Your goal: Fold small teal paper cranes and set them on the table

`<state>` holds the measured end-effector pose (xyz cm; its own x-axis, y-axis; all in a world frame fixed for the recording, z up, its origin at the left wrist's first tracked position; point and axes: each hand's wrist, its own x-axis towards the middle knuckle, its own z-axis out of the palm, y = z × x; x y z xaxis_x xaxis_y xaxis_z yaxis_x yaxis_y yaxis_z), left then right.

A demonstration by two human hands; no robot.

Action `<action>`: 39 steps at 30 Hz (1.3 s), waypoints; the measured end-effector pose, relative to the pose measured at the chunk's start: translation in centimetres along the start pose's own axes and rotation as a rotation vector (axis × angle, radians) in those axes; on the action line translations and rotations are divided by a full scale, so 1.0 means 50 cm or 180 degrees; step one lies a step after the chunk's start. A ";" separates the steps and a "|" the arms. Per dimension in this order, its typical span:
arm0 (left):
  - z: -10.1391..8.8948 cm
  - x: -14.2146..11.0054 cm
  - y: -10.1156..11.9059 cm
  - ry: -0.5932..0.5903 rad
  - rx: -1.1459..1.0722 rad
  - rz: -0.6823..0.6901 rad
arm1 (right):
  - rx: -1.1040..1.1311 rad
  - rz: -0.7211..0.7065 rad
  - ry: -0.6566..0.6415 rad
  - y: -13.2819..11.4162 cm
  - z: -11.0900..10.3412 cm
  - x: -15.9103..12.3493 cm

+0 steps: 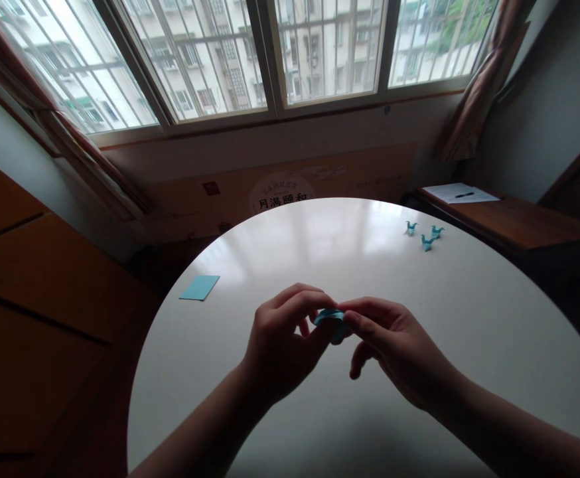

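A small piece of folded blue paper is held above the white round table between both hands. My left hand pinches its left side with thumb and fingers curled. Pinching the right side is my right hand, with its fingertips meeting the left hand's over the paper. Most of the paper is hidden by the fingers.
A flat blue sheet lies at the table's left edge. Three small blue folded paper figures stand at the far right. A wooden side desk with white paper and a pen is to the right. Windows fill the far wall.
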<state>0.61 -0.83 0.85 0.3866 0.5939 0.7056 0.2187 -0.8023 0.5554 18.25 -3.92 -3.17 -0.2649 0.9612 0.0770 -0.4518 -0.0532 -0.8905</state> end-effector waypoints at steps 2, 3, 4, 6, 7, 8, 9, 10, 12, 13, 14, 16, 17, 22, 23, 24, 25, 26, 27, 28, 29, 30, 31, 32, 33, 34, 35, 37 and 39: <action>-0.001 0.000 0.000 -0.0035 -0.0077 -0.0159 | 0.0038 0.0042 0.0039 0.001 0.000 0.000; -0.001 0.000 -0.001 -0.0064 -0.0140 -0.0256 | 0.0060 0.0078 0.0065 0.001 0.001 -0.001; -0.002 0.001 -0.001 -0.0100 -0.0220 -0.0337 | 0.0085 0.0121 0.0094 0.000 0.001 -0.001; -0.005 0.002 -0.002 -0.0178 -0.0365 -0.0447 | 0.0141 0.0195 0.0146 0.000 0.002 -0.001; -0.006 0.002 -0.002 -0.0202 -0.0410 -0.0475 | 0.0170 0.0217 0.0168 0.000 0.002 0.000; -0.007 0.002 -0.003 -0.0216 -0.0437 -0.0484 | 0.0194 0.0230 0.0183 0.000 0.001 0.000; -0.008 0.002 -0.003 -0.0215 -0.0446 -0.0492 | 0.0216 0.0231 0.0199 0.000 0.001 0.000; -0.008 0.002 -0.003 -0.0202 -0.0443 -0.0507 | 0.0229 0.0224 0.0212 0.001 0.001 0.001; -0.007 0.001 -0.003 -0.0119 -0.0426 -0.0567 | 0.0215 0.0192 0.0236 0.002 0.002 0.001; -0.006 0.000 -0.003 -0.0069 -0.0424 -0.0610 | 0.0191 0.0180 0.0249 0.002 0.002 0.002; -0.004 -0.002 -0.003 -0.0017 -0.0430 -0.0659 | 0.0160 0.0170 0.0261 0.002 0.003 0.002; -0.001 -0.004 -0.002 0.0073 -0.0465 -0.0765 | 0.0092 0.0145 0.0296 0.001 0.006 0.002; 0.001 -0.005 -0.002 0.0119 -0.0494 -0.0819 | 0.0067 0.0135 0.0314 0.000 0.007 0.002; -0.001 -0.001 -0.003 0.0115 -0.1176 -0.1283 | 0.0258 0.0208 0.0458 0.000 0.005 0.004; -0.003 0.001 -0.005 0.0032 -0.1425 -0.1419 | 0.0357 0.0255 0.0484 0.000 0.004 0.004; -0.005 0.003 -0.008 -0.0054 -0.1656 -0.1557 | 0.0451 0.0303 0.0496 0.000 0.003 0.005; -0.006 0.005 -0.010 -0.0125 -0.1850 -0.1691 | 0.0529 0.0343 0.0495 0.000 0.002 0.005; -0.006 0.007 -0.013 -0.0183 -0.1993 -0.1826 | 0.0582 0.0374 0.0491 -0.001 0.002 0.005; -0.006 0.008 -0.016 -0.0221 -0.2099 -0.1951 | 0.0610 0.0393 0.0485 -0.001 0.002 0.006; -0.005 0.008 -0.018 -0.0239 -0.2189 -0.2052 | 0.0615 0.0396 0.0478 -0.002 0.002 0.006; -0.004 0.008 -0.019 -0.0252 -0.2273 -0.2133 | 0.0596 0.0392 0.0466 -0.003 0.002 0.006; -0.003 0.008 -0.021 -0.0263 -0.2350 -0.2200 | 0.0560 0.0387 0.0440 -0.004 0.003 0.005; -0.002 0.008 -0.022 -0.0269 -0.2422 -0.2249 | 0.0516 0.0371 0.0414 -0.005 0.003 0.005; -0.001 0.007 -0.022 -0.0272 -0.2490 -0.2280 | 0.0463 0.0356 0.0385 -0.005 0.004 0.005; 0.000 0.006 -0.023 -0.0274 -0.2555 -0.2296 | 0.0403 0.0337 0.0362 -0.005 0.004 0.004; 0.001 0.006 -0.023 -0.0273 -0.2604 -0.2312 | 0.0336 0.0313 0.0349 -0.005 0.005 0.003; 0.001 0.006 -0.023 -0.0272 -0.2630 -0.2337 | 0.0268 0.0283 0.0343 -0.005 0.005 0.003; 0.002 0.006 -0.023 -0.0271 -0.2625 -0.2408 | 0.0149 0.0226 0.0327 -0.003 0.004 0.002; 0.004 0.006 -0.021 -0.0275 -0.2579 -0.2476 | 0.0054 0.0172 0.0290 -0.001 0.004 0.001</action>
<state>0.70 0.19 0.39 0.4665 0.8841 0.0275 -0.2069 0.0789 0.9752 18.09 -3.93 -3.04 -0.2111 0.9774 -0.0126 -0.4537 -0.1094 -0.8844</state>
